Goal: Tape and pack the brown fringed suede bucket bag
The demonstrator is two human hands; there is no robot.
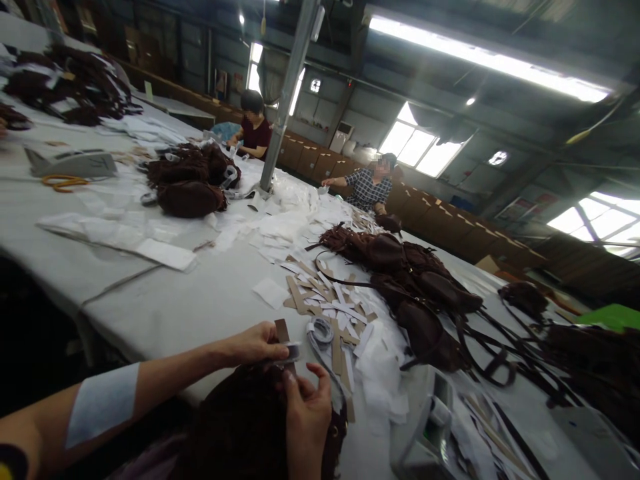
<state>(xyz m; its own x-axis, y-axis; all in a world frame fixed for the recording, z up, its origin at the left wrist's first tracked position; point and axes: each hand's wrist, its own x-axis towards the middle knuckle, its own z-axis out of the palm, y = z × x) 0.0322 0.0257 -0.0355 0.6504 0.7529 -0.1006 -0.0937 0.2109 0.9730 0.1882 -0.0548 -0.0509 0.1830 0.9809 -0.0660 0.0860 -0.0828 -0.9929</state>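
A dark brown bag (pixel 235 427) lies in front of me at the table's edge, its lower part out of view. Above its top, my left hand (pixel 263 345) is closed on a brown strip (pixel 282 329) wrapped with a greyish band (pixel 294 351), the thumb pressing on the band. My right hand (pixel 309 407) pinches the strip's lower end close to the bag, its other fingers curled loosely apart. Just beyond the hands sits a rolled grey-white strap (pixel 320 331). A pile of brown and white paper strips (pixel 330 300) spreads behind it.
Dark brown bags with straps (pixel 415 280) are heaped on the right, others (pixel 190 177) at the left. Orange-handled scissors (pixel 64 183) and a clear plastic box (pixel 425 427) are on the white table (pixel 210 293). Two people (pixel 373 187) work across it, near a metal post (pixel 287 100).
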